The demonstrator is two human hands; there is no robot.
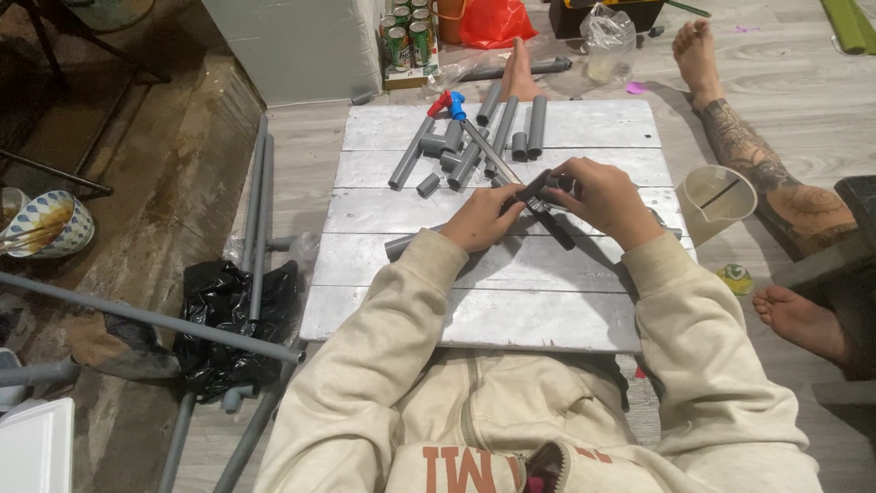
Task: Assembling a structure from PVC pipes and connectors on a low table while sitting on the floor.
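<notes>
My left hand (481,218) and my right hand (604,199) meet over the middle of a white plank board (484,315). Together they grip a dark rod-like tool (551,225) with a grey fitting at its upper end; my right hand's fingers close on the fitting, my left hand's on the rod's near part. A grey pipe (401,245) lies on the board under my left wrist. Farther back lies a heap of grey pipe pieces (497,132), with a red and blue handled tool (451,104) among them.
Another person's bare legs (762,173) stretch along the right side, next to a clear measuring jug (716,196). Long grey pipes (260,205) and a black plastic bag (224,315) lie at left. Drink cans (406,36) stand behind the board. A patterned bowl (46,224) sits far left.
</notes>
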